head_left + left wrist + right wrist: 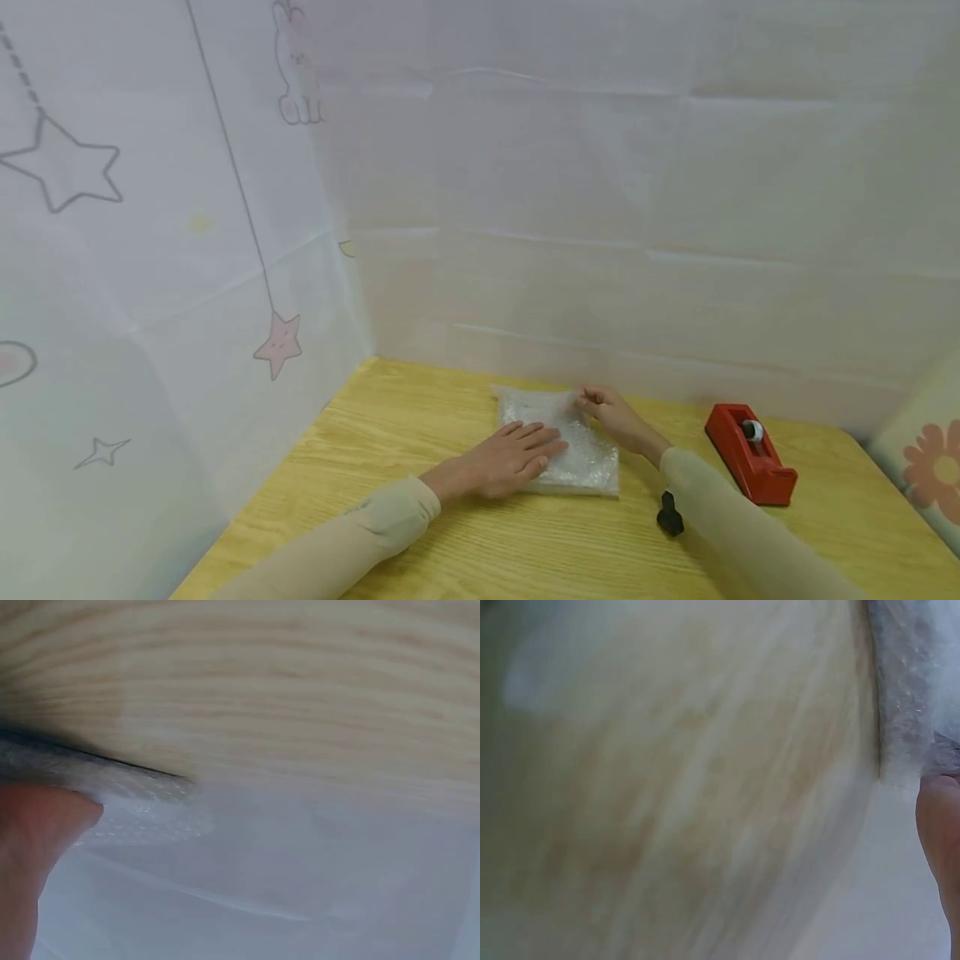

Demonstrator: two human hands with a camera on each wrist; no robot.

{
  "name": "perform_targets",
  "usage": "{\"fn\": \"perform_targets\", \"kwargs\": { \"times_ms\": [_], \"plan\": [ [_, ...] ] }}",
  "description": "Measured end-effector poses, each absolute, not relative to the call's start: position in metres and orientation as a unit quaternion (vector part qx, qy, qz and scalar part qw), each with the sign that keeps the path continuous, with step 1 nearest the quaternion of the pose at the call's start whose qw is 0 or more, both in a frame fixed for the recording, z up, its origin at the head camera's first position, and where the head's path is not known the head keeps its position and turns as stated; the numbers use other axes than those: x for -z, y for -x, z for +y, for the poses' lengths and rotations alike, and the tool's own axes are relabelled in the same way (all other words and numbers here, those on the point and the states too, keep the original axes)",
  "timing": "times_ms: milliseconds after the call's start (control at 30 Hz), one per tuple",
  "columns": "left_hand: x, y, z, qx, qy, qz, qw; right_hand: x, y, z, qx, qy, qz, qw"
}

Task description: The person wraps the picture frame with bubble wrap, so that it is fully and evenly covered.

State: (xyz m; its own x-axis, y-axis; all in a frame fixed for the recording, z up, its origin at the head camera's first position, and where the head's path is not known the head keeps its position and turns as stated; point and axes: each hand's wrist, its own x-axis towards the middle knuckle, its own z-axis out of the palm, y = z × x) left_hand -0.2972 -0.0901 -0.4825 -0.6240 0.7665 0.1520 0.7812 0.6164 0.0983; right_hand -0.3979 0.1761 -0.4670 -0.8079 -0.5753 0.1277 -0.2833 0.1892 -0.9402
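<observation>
A flat, rectangular package in clear bubble wrap (592, 467) lies on the wooden table. Across its left part rests my left hand (510, 460), palm down, fingers extended. At the far right corner, my right hand (611, 415) pinches the edge of the wrap with curled fingers. In the left wrist view, a finger (37, 825) lies against the bubble wrap (150, 814), whose lower edge shows a thin dark line. The right wrist view catches the right thumb (939, 825) at the bubble wrap's (904, 690) corner; the other fingertips are out of that frame.
To the right stands a red tape dispenser (750, 458) carrying a small roll. A small black object (670, 517) lies near the right forearm, its kind unclear. A pale sheeted wall (525, 292) borders the table's (420, 392) back and left.
</observation>
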Motion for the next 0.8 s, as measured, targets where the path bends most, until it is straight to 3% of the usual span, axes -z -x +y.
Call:
{"fn": "perform_targets", "kwargs": {
  "times_ms": [467,567,800],
  "plan": [
    [0.489,0.288,-0.085,0.022,0.38,-0.877,0.295,0.473,0.4,0.181,0.548,0.307,0.773,0.093],
    [0.495,0.288,-0.086,0.024,0.361,-0.888,0.285,0.475,0.398,0.183,0.538,0.32,0.772,0.107],
    [0.505,0.297,-0.086,0.096,0.299,-0.937,0.156,0.472,0.396,0.184,0.489,0.37,0.778,0.138]
  ]
}}
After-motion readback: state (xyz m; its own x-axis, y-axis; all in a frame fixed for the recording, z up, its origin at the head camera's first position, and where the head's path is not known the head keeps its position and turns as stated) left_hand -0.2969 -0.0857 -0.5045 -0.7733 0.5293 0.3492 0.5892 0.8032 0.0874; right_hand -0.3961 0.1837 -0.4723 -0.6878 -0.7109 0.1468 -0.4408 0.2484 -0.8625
